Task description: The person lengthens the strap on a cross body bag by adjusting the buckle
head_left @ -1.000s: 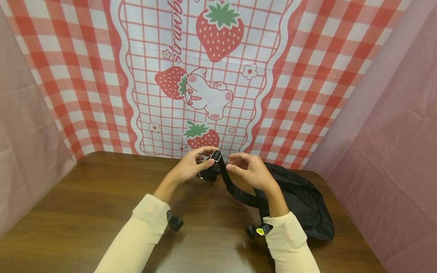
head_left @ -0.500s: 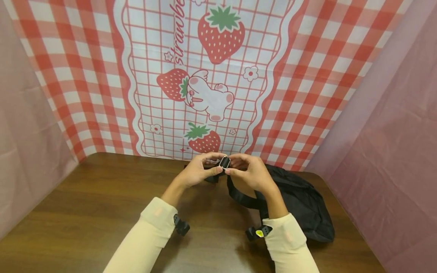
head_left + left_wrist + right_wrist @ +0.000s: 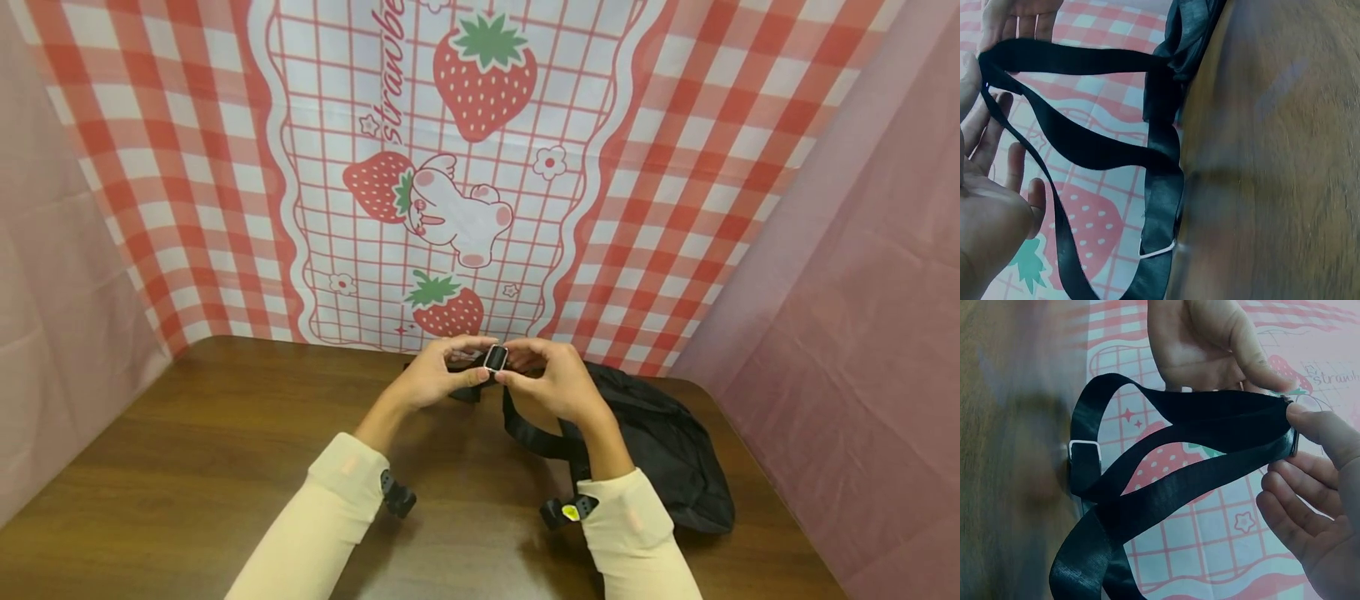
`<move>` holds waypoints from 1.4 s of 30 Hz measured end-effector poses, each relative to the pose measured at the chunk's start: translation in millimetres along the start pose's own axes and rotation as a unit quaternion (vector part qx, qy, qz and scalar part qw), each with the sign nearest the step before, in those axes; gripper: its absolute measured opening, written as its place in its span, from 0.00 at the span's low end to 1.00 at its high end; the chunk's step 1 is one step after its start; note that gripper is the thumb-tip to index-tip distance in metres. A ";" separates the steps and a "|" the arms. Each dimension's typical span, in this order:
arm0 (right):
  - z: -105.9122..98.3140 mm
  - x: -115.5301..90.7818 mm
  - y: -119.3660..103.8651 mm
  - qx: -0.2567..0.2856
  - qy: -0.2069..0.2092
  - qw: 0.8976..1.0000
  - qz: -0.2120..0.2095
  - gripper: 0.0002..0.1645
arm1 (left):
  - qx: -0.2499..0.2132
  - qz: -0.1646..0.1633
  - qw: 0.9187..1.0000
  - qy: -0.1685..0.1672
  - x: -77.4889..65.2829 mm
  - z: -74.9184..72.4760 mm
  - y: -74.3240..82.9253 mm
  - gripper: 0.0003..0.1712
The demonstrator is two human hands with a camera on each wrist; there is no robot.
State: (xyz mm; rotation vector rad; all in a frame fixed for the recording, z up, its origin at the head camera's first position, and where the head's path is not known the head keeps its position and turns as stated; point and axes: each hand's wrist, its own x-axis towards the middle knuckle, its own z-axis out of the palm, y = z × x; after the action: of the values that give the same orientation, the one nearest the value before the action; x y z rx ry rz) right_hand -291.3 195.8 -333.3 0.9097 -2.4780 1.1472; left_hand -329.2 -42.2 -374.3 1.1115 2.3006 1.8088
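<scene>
My left hand (image 3: 438, 375) pinches one side of a silver-framed strap slider (image 3: 496, 358) between thumb and fingers. From the right, my right hand (image 3: 551, 375) pinches the other side, its thumb on the edge nearer me. Black webbing strap (image 3: 1085, 59) runs through the slider and hangs in loops below it, as both wrist views show. In the right wrist view, a second metal ring (image 3: 1099, 449) sits lower on the strap, close to the table. At the right lies the black bag (image 3: 660, 450) that the strap leads to, partly behind my right forearm.
The brown wooden table (image 3: 187, 467) carries the bag on its right part. A strawberry-print checked cloth (image 3: 465, 200) rises behind the table's back edge. Pink cloth walls (image 3: 847, 333) stand on either side.
A second ago my right hand was apart from the slider. My left hand has since brought the slider to the right, and my right hand now pinches it too.
</scene>
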 end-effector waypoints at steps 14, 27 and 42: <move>-2.7 -1.8 1.7 0.010 0.001 1.000 -0.028 0.23 | -0.021 -0.072 0.996 0.048 -1.9 -3.0 -11.1 0.14; -0.4 -1.3 2.7 0.021 -0.012 0.999 -0.046 0.20 | -0.069 -0.090 0.993 0.021 -1.3 1.1 -3.9 0.12; 0.9 -0.6 1.9 0.015 -0.019 0.999 -0.039 0.21 | -0.079 -0.079 0.994 0.019 -0.7 5.0 -6.8 0.12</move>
State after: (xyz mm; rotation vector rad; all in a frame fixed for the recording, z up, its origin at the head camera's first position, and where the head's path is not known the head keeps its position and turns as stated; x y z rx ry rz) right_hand -292.0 196.3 -335.3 1.0366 -2.4374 1.1537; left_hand -330.1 -38.9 -382.0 0.8566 2.1504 1.9260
